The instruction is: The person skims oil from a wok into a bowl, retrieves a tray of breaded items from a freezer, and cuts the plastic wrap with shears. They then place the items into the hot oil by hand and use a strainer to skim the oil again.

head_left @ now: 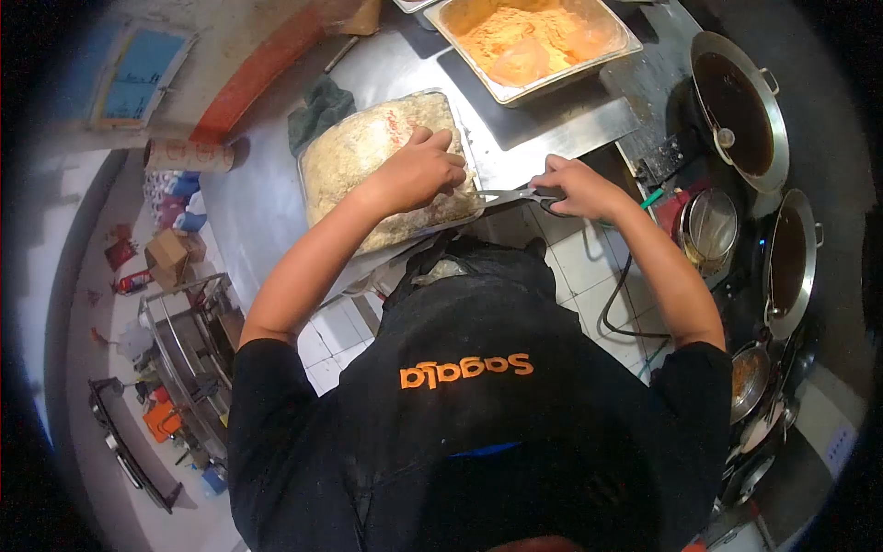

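Note:
A bulky plastic bag (pixel 354 152) of pale, crumbly contents with red print lies on the metal table in front of me. My left hand (pixel 425 170) rests over its right side, fingers curled in on the plastic. In my right hand (pixel 579 189) are scissors (pixel 506 195) with dark handles, their blades pointing left at the bag's near right edge. The blade tips meet the plastic just below my left hand.
A dark green cloth (pixel 320 112) lies behind the bag. Beyond stands a metal pan (pixel 625 48) of orange powder. To the right are two woks (pixel 778 152) of dark liquid and a strainer (pixel 710 225). A metal rack (pixel 184 336) stands at lower left.

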A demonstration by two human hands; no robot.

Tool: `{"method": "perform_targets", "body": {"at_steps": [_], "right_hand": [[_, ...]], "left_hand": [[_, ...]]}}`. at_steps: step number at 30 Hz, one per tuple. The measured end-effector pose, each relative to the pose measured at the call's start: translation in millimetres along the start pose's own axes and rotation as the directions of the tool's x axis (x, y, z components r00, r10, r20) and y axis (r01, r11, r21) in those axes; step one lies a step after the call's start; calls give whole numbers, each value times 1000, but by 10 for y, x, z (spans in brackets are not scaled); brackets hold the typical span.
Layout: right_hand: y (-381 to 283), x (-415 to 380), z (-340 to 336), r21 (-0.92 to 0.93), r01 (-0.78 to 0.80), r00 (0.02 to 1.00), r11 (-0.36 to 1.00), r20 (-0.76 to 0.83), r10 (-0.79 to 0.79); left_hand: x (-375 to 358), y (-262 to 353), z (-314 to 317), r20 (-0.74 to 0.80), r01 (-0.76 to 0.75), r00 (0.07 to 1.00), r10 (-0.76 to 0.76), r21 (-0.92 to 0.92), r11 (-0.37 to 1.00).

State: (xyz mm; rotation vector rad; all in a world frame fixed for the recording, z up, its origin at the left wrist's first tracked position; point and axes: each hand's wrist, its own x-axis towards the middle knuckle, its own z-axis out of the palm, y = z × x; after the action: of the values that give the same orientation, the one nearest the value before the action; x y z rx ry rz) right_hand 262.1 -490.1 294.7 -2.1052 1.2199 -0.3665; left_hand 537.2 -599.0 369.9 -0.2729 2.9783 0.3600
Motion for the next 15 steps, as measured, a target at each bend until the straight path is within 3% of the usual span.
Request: {"method": "perform_targets", "body": {"at_steps": [7,9,10,13,15], "right_hand": [[-87,242,-64,36,70,979,997,191,-75],[-151,302,-112,113,65,974,991,209,-88],[-128,310,-130,110,77,971,991,216,-100],[32,228,-157,181,68,990,981,108,-89],[131,98,-163,255,-85,992,963,112,58]], "left_hand": [[-185,14,-153,-15,148,989,-149,-32,988],[-330,-85,-183,-80,169,980,-180,-121,978],[-421,-104,-199,-49,268,955,-293,-284,921],[-698,-222,-302,26,400,909,-415,-328,856],[-862,-290,-432,-1,443,862,-507,-486,753]]}}
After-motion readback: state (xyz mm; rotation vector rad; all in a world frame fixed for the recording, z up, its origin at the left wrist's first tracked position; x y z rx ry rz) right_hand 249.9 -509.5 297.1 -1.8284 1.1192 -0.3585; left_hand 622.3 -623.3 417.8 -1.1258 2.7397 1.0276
